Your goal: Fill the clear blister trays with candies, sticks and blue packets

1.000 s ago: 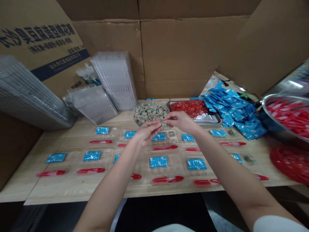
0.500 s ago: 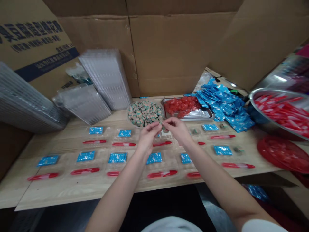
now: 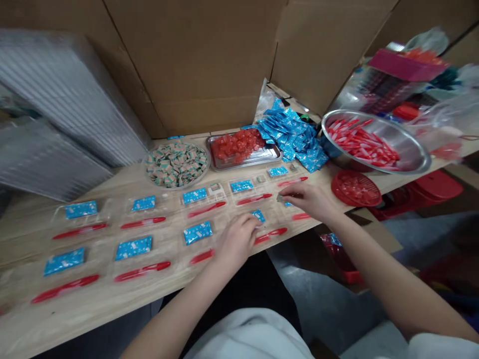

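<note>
Two rows of clear plastic trays (image 3: pixel 164 234) lie on the wooden table (image 3: pixel 112 294), each with a blue packet (image 3: pixel 197 232) and a red spoon-like piece (image 3: pixel 142 270). My left hand (image 3: pixel 237 240) rests with curled fingers on a tray in the near row, beside a blue packet (image 3: pixel 258 215); whether it holds anything is hidden. My right hand (image 3: pixel 309 198) pinches a small greenish packet (image 3: pixel 280 198) over a tray at the right end.
A round dish of small green packets (image 3: pixel 175 163), a steel tray of red candies (image 3: pixel 239 147), a heap of blue packets (image 3: pixel 292 137) and a steel bowl of red pieces (image 3: pixel 370 142) line the back. Stacks of clear trays (image 3: pixel 63 99) stand left. A red lid (image 3: pixel 355 188) lies right.
Both hands came apart and dropped from the dish toward the near-right trays. The right hand carried a small packet rightward. The camera turned right.
</note>
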`<action>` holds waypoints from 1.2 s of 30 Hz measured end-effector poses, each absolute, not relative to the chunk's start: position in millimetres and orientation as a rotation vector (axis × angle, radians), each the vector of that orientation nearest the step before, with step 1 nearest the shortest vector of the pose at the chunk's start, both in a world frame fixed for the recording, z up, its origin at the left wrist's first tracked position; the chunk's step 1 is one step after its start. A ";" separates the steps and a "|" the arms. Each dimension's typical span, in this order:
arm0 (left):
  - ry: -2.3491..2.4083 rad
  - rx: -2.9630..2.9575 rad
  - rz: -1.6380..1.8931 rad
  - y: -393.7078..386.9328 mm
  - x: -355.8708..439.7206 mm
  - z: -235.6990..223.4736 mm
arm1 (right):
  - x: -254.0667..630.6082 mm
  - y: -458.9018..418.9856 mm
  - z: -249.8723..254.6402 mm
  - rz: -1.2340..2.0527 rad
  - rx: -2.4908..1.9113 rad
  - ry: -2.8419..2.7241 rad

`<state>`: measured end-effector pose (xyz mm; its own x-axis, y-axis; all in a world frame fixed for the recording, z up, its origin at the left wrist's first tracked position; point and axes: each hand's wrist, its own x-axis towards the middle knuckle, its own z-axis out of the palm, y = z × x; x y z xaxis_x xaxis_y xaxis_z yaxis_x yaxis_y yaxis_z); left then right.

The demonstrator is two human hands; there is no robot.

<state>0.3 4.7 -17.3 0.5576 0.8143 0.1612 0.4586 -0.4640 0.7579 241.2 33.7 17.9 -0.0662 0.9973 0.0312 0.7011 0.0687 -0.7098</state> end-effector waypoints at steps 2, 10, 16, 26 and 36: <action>0.995 2.252 0.608 -3.7 1.8 -25.5 | 239.3 26.3 5.8 0.623 -1.630 -1.949; 1.069 2.380 0.502 -6.6 3.6 -38.2 | 233.7 19.7 -23.4 0.468 -1.415 -2.210; 1.083 2.377 0.484 -5.0 3.3 -36.6 | 239.3 21.0 -32.2 0.423 -1.378 -2.319; 1.077 2.360 0.486 -4.8 2.8 -37.9 | 238.0 35.1 -20.7 0.510 -1.408 -2.404; 1.080 2.340 0.462 -4.2 1.2 -34.6 | 246.5 34.1 -27.5 0.317 -1.335 -2.458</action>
